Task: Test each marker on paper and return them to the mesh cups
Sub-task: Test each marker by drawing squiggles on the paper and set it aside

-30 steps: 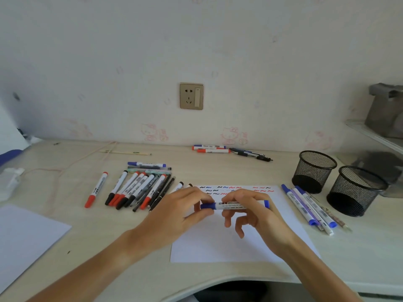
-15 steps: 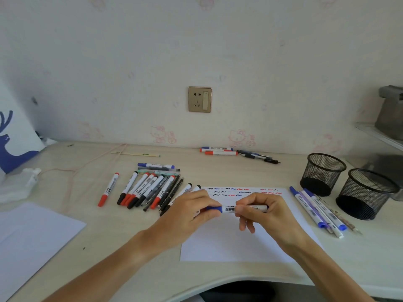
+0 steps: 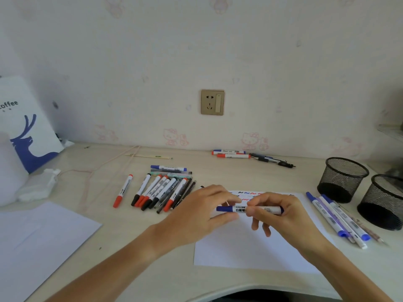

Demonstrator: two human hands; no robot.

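1. We hold the blue marker (image 3: 250, 209) level above the paper (image 3: 250, 247), our right hand (image 3: 281, 216) pinching its white barrel and our left hand (image 3: 202, 212) pinching the blue cap end. If we pull the cap with a jerk, we judge the tip may swipe our fingers or flick ink across the sheet.
2. The squiggles (image 3: 250, 194) already fill the far edge of the paper; a careless stroke could cross them and make this test hard to read.
3. The untested pile (image 3: 161, 189) lies just left of our left hand on the worktop; a stray elbow could scatter it, or mix it with the tested markers (image 3: 340, 219) beside the mesh cups (image 3: 342, 179).
4. A cap set loose on the worktop may roll away.
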